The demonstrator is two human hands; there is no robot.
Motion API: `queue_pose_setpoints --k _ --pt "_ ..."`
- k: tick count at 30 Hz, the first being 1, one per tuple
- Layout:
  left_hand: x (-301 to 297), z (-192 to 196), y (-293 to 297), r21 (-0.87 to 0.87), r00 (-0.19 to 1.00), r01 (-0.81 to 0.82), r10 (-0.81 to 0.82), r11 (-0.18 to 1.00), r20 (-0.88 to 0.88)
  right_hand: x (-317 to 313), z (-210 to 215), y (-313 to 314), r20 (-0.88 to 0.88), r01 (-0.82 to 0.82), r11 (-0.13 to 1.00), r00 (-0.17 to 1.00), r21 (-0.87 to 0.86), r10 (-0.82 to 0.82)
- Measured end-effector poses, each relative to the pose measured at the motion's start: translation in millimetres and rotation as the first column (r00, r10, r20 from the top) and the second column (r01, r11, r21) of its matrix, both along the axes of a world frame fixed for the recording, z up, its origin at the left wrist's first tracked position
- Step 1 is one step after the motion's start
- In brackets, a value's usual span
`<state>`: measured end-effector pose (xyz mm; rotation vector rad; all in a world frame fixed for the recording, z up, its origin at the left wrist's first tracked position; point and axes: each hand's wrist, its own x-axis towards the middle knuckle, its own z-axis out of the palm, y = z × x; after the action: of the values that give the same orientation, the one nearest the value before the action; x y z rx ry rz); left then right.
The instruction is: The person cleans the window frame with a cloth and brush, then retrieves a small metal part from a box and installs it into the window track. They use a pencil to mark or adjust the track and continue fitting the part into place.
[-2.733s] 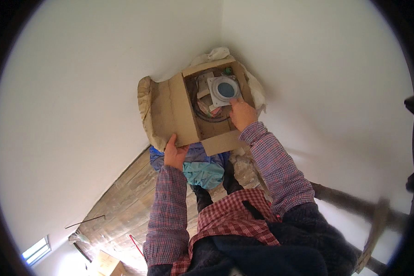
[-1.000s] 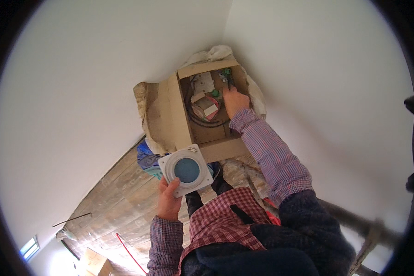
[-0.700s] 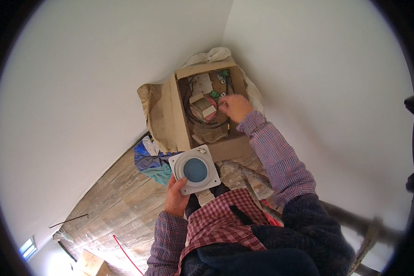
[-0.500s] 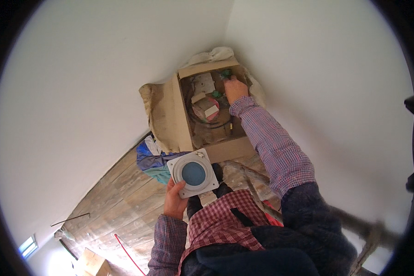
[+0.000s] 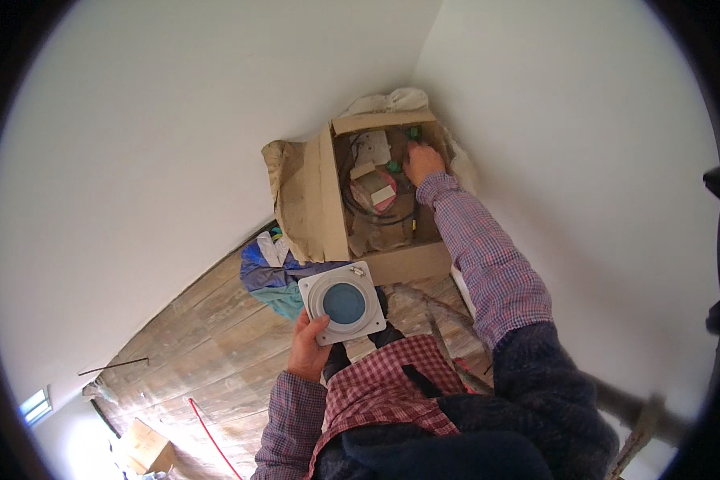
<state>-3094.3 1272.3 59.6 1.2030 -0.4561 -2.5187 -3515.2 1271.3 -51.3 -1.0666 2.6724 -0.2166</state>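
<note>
Square flanged plate [image 5: 344, 304] just before the cardboard box [image 5: 412, 266]
My left hand [image 5: 306, 350] pinches one corner — likely keeping the centre uncovered; my right hand [image 5: 425, 164] curls inside — I can't tell around what.

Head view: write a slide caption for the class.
Left hand holds a pale square plate; right hand reaches into an open cardboard box.
</note>
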Motion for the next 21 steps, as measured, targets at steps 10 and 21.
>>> queue_pose_setpoints --k 10,21 --pt "-9.0 -1.0 3.8 -0.001 0.997 0.044 -0.044 0.999 -0.068 23.6 33.3 14.6 0.426 0.251 0.855 0.904 -0.455 -0.039" --pt "-13.4 8.7 0.8 0.008 0.996 0.077 -0.076 0.997 -0.046 75.8 114.2 81.7 0.9 0.836 0.468 0.067 -0.286 0.43"
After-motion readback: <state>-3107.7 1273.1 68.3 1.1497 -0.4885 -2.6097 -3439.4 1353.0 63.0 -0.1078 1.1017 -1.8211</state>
